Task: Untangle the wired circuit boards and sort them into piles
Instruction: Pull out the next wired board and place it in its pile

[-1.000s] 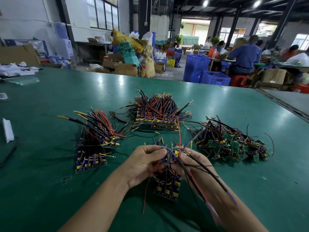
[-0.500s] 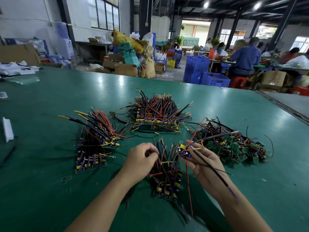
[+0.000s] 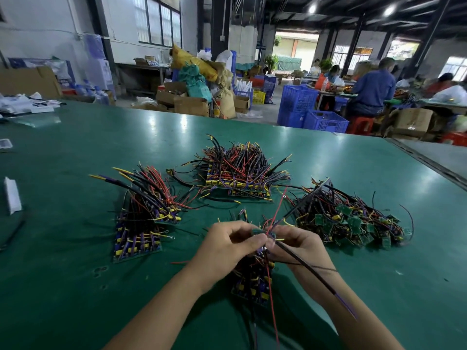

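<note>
We hold one board (image 3: pixel 259 232) between both hands, just above the near pile (image 3: pixel 252 281) on the desk (image 3: pixel 75 286). Our left hand (image 3: pixel 227 248) pinches it with thumb and curled fingers, and our right hand (image 3: pixel 300 245) pinches it from the opposite side. Its black wire (image 3: pixel 310 269) trails down and right across our right wrist. The tangled heap (image 3: pixel 353 221) lies to the right, nearer our right hand. The near pile sits directly beneath, probably where this board drops.
</note>
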Tool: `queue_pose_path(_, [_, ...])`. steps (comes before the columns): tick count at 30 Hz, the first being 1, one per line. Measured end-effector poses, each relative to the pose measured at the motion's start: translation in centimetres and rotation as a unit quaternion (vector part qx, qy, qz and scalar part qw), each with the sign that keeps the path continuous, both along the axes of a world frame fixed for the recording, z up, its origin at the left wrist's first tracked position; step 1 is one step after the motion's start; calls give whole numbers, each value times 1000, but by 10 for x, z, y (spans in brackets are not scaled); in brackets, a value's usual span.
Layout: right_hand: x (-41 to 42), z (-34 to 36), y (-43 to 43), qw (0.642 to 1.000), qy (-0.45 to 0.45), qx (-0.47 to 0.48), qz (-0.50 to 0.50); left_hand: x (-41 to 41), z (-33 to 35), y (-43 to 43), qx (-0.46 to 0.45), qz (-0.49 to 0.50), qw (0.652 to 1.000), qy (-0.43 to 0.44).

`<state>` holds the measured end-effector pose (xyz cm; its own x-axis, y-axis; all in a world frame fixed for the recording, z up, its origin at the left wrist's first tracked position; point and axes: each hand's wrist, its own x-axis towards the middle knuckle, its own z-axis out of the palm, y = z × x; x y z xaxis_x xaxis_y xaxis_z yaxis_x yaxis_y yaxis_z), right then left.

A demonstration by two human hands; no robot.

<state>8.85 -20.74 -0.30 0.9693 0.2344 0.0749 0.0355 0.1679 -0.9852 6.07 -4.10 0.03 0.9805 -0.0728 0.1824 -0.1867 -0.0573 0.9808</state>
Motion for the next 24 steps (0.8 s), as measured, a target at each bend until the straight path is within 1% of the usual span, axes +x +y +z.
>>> queue_pose_path(3, [0, -1, 0, 999, -20, -26, -3, 1, 1, 1, -68, -26, 997, 31])
queue_pose_path(8, [-1, 0, -2, 999, -10, -27, 24, -2, 2, -2, -46, -17, 998, 44])
queue_pose_path(10, [1, 1, -3, 1000, 1, -4, 28, -2, 4, -4, -57, -15, 997, 46])
queue_pose_path(13, [1, 1, -3, 996, 15, 59, 62, 0, 6, -3, -148, -29, 985, 85])
queue_pose_path(16, [2, -1, -3, 994, 35, 70, 73, 1, 7, 1, -159, -42, 982, 93])
queue_pose_path(19, [4, -4, -4, 989, 53, 111, 81, 2, 6, 3, -171, -33, 980, 92])
queue_pose_path(21, [3, -2, -4, 992, 35, 95, 71, 4, 5, 3, -175, -22, 981, 85])
queue_pose_path(24, [3, -1, -6, 999, 9, 37, 21, 5, 7, 5, -197, 3, 978, 68])
